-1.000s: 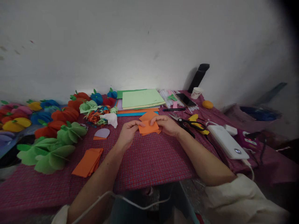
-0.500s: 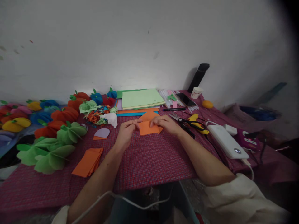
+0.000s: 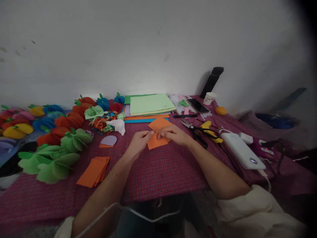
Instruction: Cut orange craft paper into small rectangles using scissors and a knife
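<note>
Head view, centre of frame: my left hand (image 3: 138,141) and right hand (image 3: 174,135) both pinch the far edge of the orange paper piece (image 3: 156,143), fingertips nearly meeting. The paper lies between them on the checked cloth (image 3: 158,172), long edge left-right. The right hand overlaps it more.

Bare tablecloth (image 3: 160,172) lies open on the near side of the left hand (image 3: 139,142) and right hand (image 3: 175,135) pinching orange paper (image 3: 156,142); orange squares (image 3: 94,171) and green paper flowers (image 3: 53,162) crowd the left, scissors (image 3: 199,132) and a power bank (image 3: 241,151) the right, stacked sheets (image 3: 151,104) behind.
</note>
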The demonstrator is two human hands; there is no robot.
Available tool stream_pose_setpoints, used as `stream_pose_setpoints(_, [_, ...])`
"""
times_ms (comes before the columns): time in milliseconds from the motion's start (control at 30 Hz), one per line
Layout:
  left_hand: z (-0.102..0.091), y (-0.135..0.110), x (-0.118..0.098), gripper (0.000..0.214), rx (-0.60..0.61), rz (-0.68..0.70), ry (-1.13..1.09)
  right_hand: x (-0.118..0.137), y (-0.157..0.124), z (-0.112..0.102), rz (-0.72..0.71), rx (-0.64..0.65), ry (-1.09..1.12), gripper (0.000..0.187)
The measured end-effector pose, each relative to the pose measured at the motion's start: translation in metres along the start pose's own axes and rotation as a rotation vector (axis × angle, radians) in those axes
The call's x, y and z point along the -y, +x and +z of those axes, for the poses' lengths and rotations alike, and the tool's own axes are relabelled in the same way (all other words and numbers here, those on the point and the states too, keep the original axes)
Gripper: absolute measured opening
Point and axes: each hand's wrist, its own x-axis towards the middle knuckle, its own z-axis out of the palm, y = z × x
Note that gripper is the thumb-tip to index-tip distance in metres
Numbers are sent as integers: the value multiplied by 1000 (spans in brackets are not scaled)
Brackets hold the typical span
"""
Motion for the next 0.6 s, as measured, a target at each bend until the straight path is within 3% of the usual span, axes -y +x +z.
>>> stream_pose_setpoints(433, [-2,2,4,25,56,32,-29,2,-1,2,52,13,-8,27])
stream_pose_setpoints(600, [-2,2,4,25,-18,5,-110,-1,1,-1,143,-126,186,22])
